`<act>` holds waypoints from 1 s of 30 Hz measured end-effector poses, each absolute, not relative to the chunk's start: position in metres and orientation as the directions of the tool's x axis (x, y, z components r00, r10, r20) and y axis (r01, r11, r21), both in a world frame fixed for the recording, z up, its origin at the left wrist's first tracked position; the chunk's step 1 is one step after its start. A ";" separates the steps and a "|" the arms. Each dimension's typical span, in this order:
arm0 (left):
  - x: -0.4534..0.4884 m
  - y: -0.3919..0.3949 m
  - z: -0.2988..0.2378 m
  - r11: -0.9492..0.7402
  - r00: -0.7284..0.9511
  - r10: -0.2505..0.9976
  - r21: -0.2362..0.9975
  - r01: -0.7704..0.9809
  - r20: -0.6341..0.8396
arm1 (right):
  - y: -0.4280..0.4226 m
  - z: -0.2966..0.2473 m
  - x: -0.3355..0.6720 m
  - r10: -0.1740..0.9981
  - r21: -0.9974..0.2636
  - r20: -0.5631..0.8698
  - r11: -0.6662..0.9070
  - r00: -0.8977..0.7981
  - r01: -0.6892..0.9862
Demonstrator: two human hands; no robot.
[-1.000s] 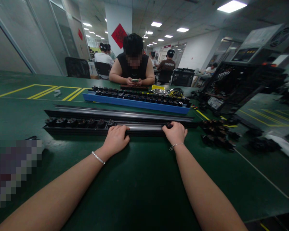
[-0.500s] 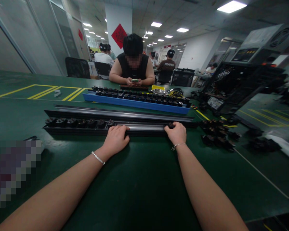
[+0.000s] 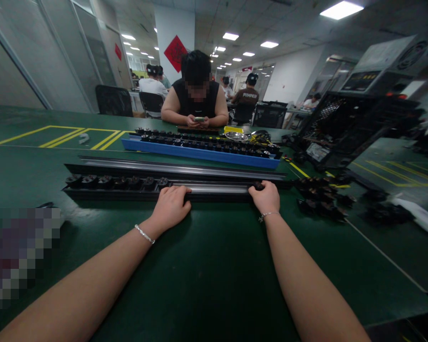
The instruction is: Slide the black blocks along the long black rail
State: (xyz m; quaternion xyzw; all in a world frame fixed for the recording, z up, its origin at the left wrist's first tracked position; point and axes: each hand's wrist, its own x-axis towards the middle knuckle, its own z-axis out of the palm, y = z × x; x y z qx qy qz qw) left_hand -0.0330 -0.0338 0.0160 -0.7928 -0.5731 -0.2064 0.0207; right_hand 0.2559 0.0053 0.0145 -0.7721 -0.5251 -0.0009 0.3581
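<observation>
A long black rail [image 3: 214, 188] with a grey metal channel lies across the table before me. Several round black socket-like modules [image 3: 105, 182] sit in a row in its left part. My left hand [image 3: 171, 204] grips the rail's near wall by the last module of that row, fingers curled over the edge. Toward the right end, my right hand [image 3: 266, 197] is closed on a small black module [image 3: 258, 185] at the channel; the fingers partly hide it. A second black rail [image 3: 185, 168] lies right behind the first.
Behind the rails stands a blue tray [image 3: 199, 153] with more modules. Loose black modules [image 3: 323, 197] are heaped on the right, near an open computer case [image 3: 338, 123] and a white object [image 3: 421, 213]. A person [image 3: 196, 95] sits opposite, holding a phone.
My right hand has shifted slightly right along the rail with the small module. My left hand has kept its place.
</observation>
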 end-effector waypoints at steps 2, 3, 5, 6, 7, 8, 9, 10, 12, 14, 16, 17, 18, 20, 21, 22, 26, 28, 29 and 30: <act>-0.033 -0.034 0.016 -0.348 0.261 0.898 0.208 0.914 0.355 | 0.005 0.015 0.257 0.808 -0.552 0.370 -0.206 0.459 0.808; -0.033 -0.034 0.016 -0.350 0.262 0.897 0.209 0.913 0.357 | 0.005 0.015 0.256 0.805 -0.554 0.368 -0.212 0.465 0.805; -0.033 -0.034 0.016 -0.352 0.262 0.896 0.212 0.912 0.359 | 0.005 0.015 0.256 0.801 -0.566 0.361 -0.218 0.477 0.795; -0.033 -0.034 0.016 -0.352 0.262 0.896 0.212 0.912 0.360 | 0.004 0.015 0.256 0.798 -0.575 0.358 -0.220 0.484 0.788; -0.033 -0.034 0.016 -0.350 0.260 0.897 0.214 0.912 0.358 | 0.004 0.015 0.256 0.796 -0.584 0.354 -0.222 0.491 0.781; -0.033 -0.034 0.017 -0.348 0.259 0.898 0.216 0.912 0.355 | 0.004 0.015 0.257 0.794 -0.591 0.350 -0.225 0.498 0.774; -0.033 -0.034 0.017 -0.346 0.257 0.900 0.217 0.913 0.353 | 0.004 0.016 0.258 0.791 -0.599 0.342 -0.232 0.507 0.766; -0.033 -0.035 0.017 -0.344 0.257 0.901 0.217 0.913 0.350 | 0.004 0.016 0.259 0.789 -0.607 0.328 -0.245 0.519 0.756; -0.033 -0.035 0.017 -0.345 0.258 0.900 0.213 0.914 0.352 | 0.004 0.017 0.263 0.785 -0.621 0.288 -0.283 0.549 0.730; -0.033 -0.035 0.017 -0.348 0.260 0.898 0.209 0.914 0.356 | 0.003 0.018 0.266 0.779 -0.637 0.255 -0.310 0.572 0.706; -0.033 -0.035 0.017 -0.343 0.257 0.899 0.206 0.916 0.354 | 0.003 0.017 0.267 0.773 -0.654 0.249 -0.310 0.583 0.690; -0.033 -0.035 0.016 -0.340 0.255 0.900 0.205 0.918 0.352 | 0.003 0.017 0.267 0.770 -0.662 0.252 -0.304 0.586 0.685; -0.033 -0.034 0.016 -0.338 0.254 0.901 0.203 0.919 0.351 | 0.003 0.017 0.266 0.766 -0.670 0.257 -0.298 0.589 0.680; -0.033 -0.034 0.016 -0.339 0.255 0.900 0.201 0.919 0.353 | 0.003 0.017 0.266 0.760 -0.681 0.264 -0.289 0.594 0.673; -0.033 -0.034 0.016 -0.342 0.258 0.900 0.202 0.918 0.353 | 0.003 0.017 0.266 0.758 -0.684 0.266 -0.286 0.595 0.671; -0.033 -0.034 0.016 -0.345 0.260 0.899 0.203 0.916 0.353 | 0.003 0.017 0.267 0.756 -0.687 0.266 -0.287 0.598 0.668; -0.033 -0.034 0.017 -0.347 0.259 0.899 0.212 0.914 0.354 | 0.003 0.017 0.274 0.738 -0.688 0.249 -0.321 0.627 0.651; -0.033 -0.034 0.016 -0.348 0.259 0.898 0.213 0.913 0.356 | 0.004 0.016 0.278 0.728 -0.687 0.253 -0.329 0.637 0.648; -0.033 -0.034 0.016 -0.348 0.260 0.897 0.212 0.913 0.357 | 0.004 0.015 0.280 0.725 -0.686 0.257 -0.329 0.639 0.649; -0.033 -0.034 0.016 -0.348 0.260 0.897 0.209 0.914 0.357 | 0.005 0.015 0.282 0.721 -0.687 0.263 -0.327 0.641 0.649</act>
